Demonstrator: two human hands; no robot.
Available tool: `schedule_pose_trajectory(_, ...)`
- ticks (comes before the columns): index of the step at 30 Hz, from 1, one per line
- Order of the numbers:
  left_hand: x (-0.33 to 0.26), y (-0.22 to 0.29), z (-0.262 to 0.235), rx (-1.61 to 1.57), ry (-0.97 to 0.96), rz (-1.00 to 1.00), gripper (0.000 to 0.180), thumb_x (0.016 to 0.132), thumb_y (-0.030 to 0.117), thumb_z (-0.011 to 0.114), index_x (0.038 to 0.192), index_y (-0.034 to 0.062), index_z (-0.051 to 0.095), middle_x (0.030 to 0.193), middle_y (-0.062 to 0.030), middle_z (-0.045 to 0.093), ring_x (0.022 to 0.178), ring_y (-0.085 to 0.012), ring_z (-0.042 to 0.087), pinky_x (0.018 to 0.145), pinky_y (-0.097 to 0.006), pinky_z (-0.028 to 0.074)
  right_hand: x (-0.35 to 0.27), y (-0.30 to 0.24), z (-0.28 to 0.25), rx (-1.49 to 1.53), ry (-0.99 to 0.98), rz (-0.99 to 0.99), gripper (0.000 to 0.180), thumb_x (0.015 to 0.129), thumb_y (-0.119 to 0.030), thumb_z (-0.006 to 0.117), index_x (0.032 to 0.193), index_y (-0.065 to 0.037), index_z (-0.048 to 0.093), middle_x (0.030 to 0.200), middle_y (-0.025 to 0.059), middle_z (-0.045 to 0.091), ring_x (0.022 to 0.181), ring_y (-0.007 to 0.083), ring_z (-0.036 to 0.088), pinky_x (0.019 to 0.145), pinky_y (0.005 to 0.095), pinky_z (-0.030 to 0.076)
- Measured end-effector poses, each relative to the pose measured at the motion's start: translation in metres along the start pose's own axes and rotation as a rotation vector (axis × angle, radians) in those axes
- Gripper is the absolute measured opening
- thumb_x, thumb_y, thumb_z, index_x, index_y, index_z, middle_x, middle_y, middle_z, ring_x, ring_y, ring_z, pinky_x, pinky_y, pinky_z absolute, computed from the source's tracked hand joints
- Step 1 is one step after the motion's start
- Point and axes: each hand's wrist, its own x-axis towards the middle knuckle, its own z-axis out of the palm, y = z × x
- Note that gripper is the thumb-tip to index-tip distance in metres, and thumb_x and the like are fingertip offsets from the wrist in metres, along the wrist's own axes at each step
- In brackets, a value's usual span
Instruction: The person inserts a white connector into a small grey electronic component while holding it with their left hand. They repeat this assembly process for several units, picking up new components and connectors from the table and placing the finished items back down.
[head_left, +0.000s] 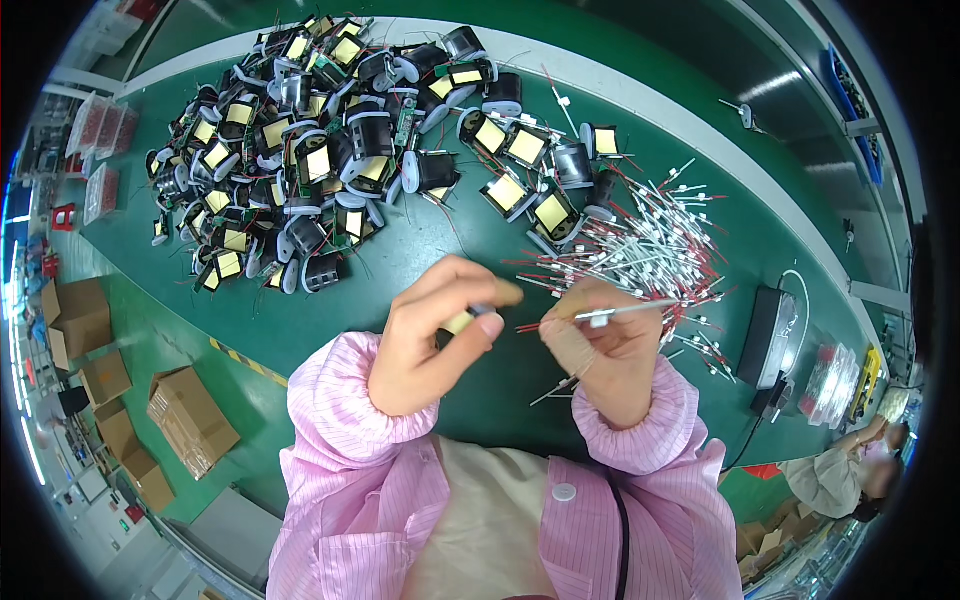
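Transformer coil [462,320] pinched in left hand [425,345], white sleeved wire [625,311] in right hand's [600,350] closed grip.

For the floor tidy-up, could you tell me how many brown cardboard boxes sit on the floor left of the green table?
5, maybe more hidden: one upper left, one below it, one nearest the table, and two lower down.

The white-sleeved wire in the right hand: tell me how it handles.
The white-sleeved wire juts straight from the right hand, so it is probably fairly stiff. It looks thin and light. The loose pile of wires would likely scatter or snag if pushed.
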Motion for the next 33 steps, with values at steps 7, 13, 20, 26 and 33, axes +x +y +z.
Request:
schedule_pose_trajectory(7, 0.004, -0.005, 0.015, -0.323, 0.147, -0.138, 0.037, 0.089, -0.010, 0.051, 0.125, -0.0046, 0.051, 0.123, -0.0165, 0.054, 0.104, -0.0221, 0.061, 0.076, -0.030, 0.057, 0.002, 0.005, -0.006, 0.330, 0.147, 0.133, 0.010, 0.086, 0.001, 0.067, 0.096, 0.004, 0.066, 0.089, 0.0086, 0.069, 0.074, 0.0111, 0.062, 0.064, 0.0219, 0.048)
schedule_pose_trajectory(13, 0.001, 0.001, 0.006, -0.256, 0.073, -0.304, 0.033, 0.090, -0.008, 0.057, 0.123, -0.0046, 0.053, 0.112, -0.0128, 0.062, 0.101, -0.0193, 0.064, 0.066, -0.027, 0.057, 0.002, 0.006, -0.009, 0.320, 0.163, 0.134, 0.012, 0.087, -0.001, 0.068, 0.098, 0.004, 0.065, 0.090, 0.0087, 0.069, 0.078, 0.0127, 0.064, 0.069, 0.0241, 0.051)
schedule_pose_trajectory(20, -0.001, -0.009, 0.019, -0.053, 0.185, 0.097, 0.040, 0.080, -0.009, 0.068, 0.118, -0.0054, 0.057, 0.107, -0.0152, 0.065, 0.092, -0.0222, 0.066, 0.073, -0.031, 0.055, 0.005, 0.004, -0.005, 0.268, 0.083, 0.129, 0.012, 0.085, 0.007, 0.066, 0.096, 0.004, 0.064, 0.101, 0.0118, 0.064, 0.094, 0.0164, 0.062, 0.081, 0.0276, 0.052)
schedule_pose_trajectory(26, 0.005, -0.015, 0.018, 0.218, 0.167, 0.444, 0.043, 0.065, -0.013, 0.075, 0.104, -0.0054, 0.061, 0.104, -0.0185, 0.065, 0.090, -0.0330, 0.066, 0.076, -0.038, 0.054, -0.003, -0.007, 0.006, 0.154, 0.074, 0.025, 0.015, 0.079, 0.013, 0.065, 0.091, 0.003, 0.064, 0.101, 0.0130, 0.064, 0.096, 0.0192, 0.062, 0.083, 0.0301, 0.051)
schedule_pose_trajectory(33, 0.006, -0.009, 0.021, 0.380, 0.229, 0.558, 0.038, 0.059, -0.013, 0.077, 0.092, -0.0045, 0.060, 0.102, -0.0190, 0.064, 0.088, -0.0339, 0.066, 0.072, -0.037, 0.054, -0.007, -0.010, 0.009, -0.208, 0.092, -0.166, 0.015, 0.072, 0.011, 0.069, 0.085, 0.004, 0.064, 0.097, 0.0153, 0.066, 0.090, 0.0220, 0.066, 0.078, 0.0298, 0.052)
